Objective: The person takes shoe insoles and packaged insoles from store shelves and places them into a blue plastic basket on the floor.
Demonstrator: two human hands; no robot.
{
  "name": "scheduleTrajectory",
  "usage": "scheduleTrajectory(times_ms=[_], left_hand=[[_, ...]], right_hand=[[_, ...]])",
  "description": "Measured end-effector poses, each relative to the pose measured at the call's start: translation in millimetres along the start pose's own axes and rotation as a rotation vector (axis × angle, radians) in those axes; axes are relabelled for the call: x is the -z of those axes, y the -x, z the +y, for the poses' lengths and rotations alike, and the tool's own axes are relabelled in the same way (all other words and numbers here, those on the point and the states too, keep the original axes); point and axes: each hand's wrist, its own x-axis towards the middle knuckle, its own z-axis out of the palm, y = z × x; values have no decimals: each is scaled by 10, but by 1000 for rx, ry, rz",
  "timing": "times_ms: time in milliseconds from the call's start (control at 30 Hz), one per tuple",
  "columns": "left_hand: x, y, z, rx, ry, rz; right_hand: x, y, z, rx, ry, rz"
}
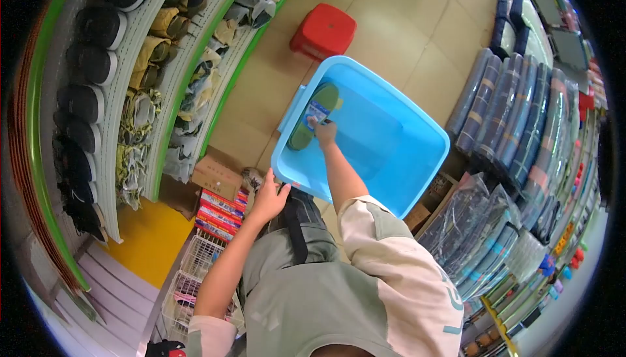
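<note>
A large light-blue plastic tub (385, 142) stands in front of me, tilted in the view. Inside it, against its left wall, is a green slipper (301, 138) with a blue-and-white label (315, 113). My right hand (325, 134) reaches into the tub, its fingers closed on the slipper at the label. By the tub's near left corner is my left hand (270, 199), thumb and fingers apart. Its fingertips are at the rim, but I cannot tell whether they press on it. The left hand holds nothing that I can see.
Shelves of black shoes (89, 101) and camouflage shoes (139, 116) line the left. Beyond the tub stands a red stool (324, 31). Plastic-wrapped rolls (508, 106) fill the right side. A cardboard box (217, 176) and wire baskets (201, 256) sit at the lower left.
</note>
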Motion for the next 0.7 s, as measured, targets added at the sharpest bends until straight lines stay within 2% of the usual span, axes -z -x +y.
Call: scheduleTrajectory(times_ms=[33, 133, 267, 433, 533, 600, 700], left_hand=[[-22, -17, -41, -33, -23, 4], [-52, 2, 15, 12, -42, -7], [-47, 26, 57, 52, -103, -17], [167, 183, 29, -2, -125, 32], [366, 405, -52, -31, -81, 141], [549, 587, -120, -39, 8, 207], [888, 927, -296, -27, 124, 355]], right_hand=[[6, 13, -36, 8, 124, 47], [-177, -178, 321, 284, 588, 157], [-198, -163, 309, 123, 614, 40], [70, 220, -297, -4, 709, -133], [196, 287, -188, 81, 774, 29], [363, 386, -207, 27, 774, 30], [603, 415, -31, 112, 775, 99]])
